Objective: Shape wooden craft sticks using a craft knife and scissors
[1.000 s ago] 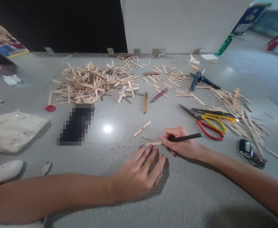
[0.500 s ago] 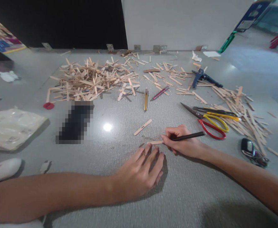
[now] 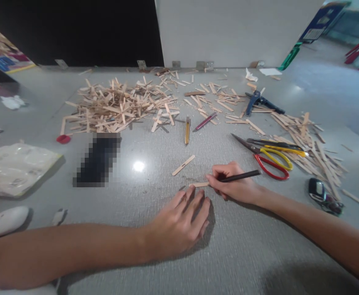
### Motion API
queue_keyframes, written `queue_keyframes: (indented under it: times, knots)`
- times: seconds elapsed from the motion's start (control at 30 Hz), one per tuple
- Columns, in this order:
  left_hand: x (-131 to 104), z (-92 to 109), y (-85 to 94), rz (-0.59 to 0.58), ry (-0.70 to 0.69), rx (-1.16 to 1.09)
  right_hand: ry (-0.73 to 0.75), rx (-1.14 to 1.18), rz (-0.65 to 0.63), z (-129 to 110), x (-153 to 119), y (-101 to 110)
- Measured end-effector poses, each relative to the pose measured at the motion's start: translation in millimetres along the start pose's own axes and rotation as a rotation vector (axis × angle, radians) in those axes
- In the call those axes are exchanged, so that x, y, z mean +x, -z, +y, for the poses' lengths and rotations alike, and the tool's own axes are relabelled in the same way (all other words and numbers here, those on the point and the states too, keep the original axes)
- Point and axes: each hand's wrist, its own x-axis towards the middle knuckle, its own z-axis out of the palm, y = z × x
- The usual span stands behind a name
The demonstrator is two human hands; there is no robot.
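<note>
My right hand (image 3: 233, 183) is closed round a black pen (image 3: 242, 176), its fingertips low over the right end of a flat wooden stick (image 3: 199, 184). Spread on the grey table, my left hand (image 3: 182, 221) has a fingertip at the left part of that stick, with its other fingers apart below it. Just above lies another wooden stick (image 3: 183, 165), set at a slant, with a small dark mark in its middle. The pen's tip is hidden by my right fingers.
Behind lie a large pile of sticks (image 3: 120, 104), a yellow cutter (image 3: 187, 131) and a maroon cutter (image 3: 205, 122). Scissors (image 3: 271, 162), blue pliers (image 3: 254, 102) and keys (image 3: 329, 200) are at right. A blurred dark object (image 3: 98, 159), plastic bag (image 3: 16, 168) and white mouse (image 3: 9, 221) sit left.
The view has shifted slightly. Both hands keep nearly the same pose, and my right hand still holds the pen at the stick.
</note>
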Motion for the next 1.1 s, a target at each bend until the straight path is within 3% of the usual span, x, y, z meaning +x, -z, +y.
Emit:
queue_keyframes:
  times: [0.57, 0.9, 1.0, 1.1]
  knots:
    - [-4, 2, -2.3, -0.035, -0.002, -0.010, 0.011, 0.060, 0.004, -4, 0, -1]
    - [-9, 1, 1.3, 0.059, -0.034, 0.075, -0.095, 0.263, 0.227, -9, 8, 11]
    - [-11, 1, 0.6, 0.093, -0.131, 0.048, -0.080, 0.262, 0.253, -14, 8, 14]
    - [-7, -1, 0.3, 0.065, -0.100, 0.004, -0.064, 0.236, 0.241, -18, 6, 15]
